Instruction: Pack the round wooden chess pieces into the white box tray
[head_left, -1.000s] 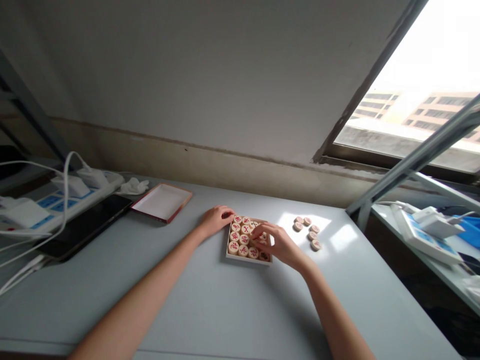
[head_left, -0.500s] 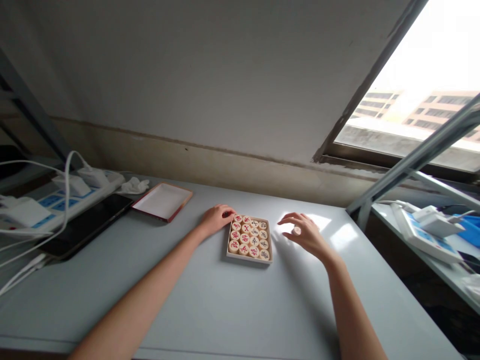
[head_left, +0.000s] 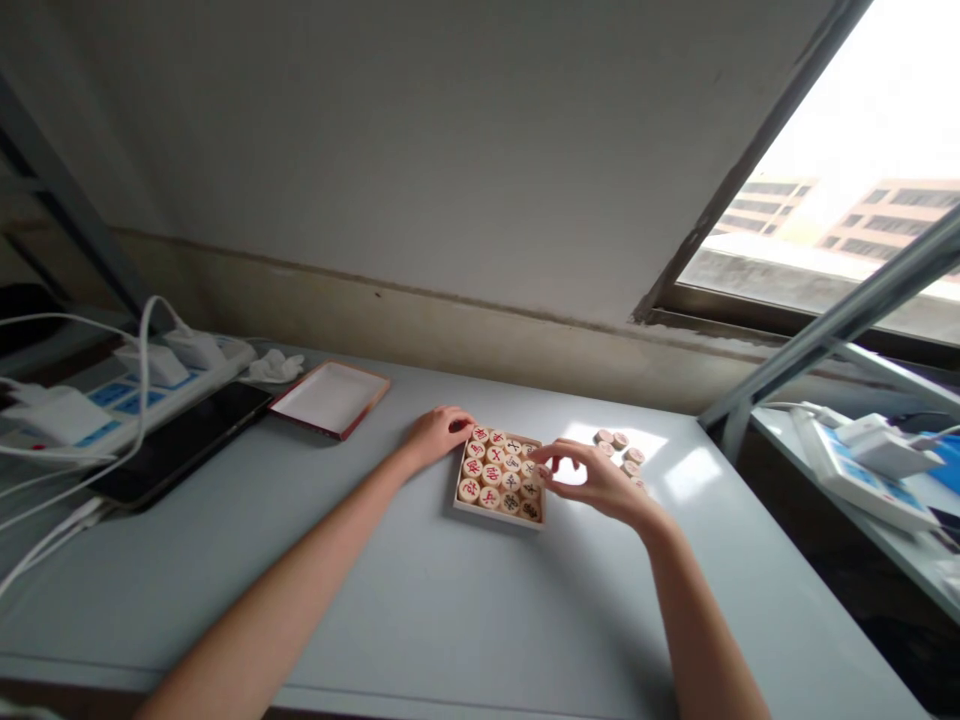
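Observation:
A shallow open box [head_left: 496, 517] stands on the desk, filled with rows of round Chinese chess pieces [head_left: 490, 497], red characters at left and black at right. At the box's upper left corner, my left hand [head_left: 439, 436] has its thumb and fingers closed on the rim. My right hand [head_left: 589, 478] reaches over the right side, thumb and fingertips pinched round a Chinese chess piece [head_left: 541, 471] with a reddish mark. Several loose pieces [head_left: 620, 440] lie on the desk beyond my right hand, some partly hidden behind it.
The box lid [head_left: 330, 397] lies inside up on the left, beside a dark phone [head_left: 184, 440] and a power strip [head_left: 214, 370] with chargers and white cables. A crumpled white tissue [head_left: 274, 366] sits near the wall. A metal post [head_left: 735, 425] rises at the right corner.
My right hand has moved left from above the loose pieces to the box's right side, its fingers now closed on a piece. More loose pieces show behind it. My left hand stays at the corner.

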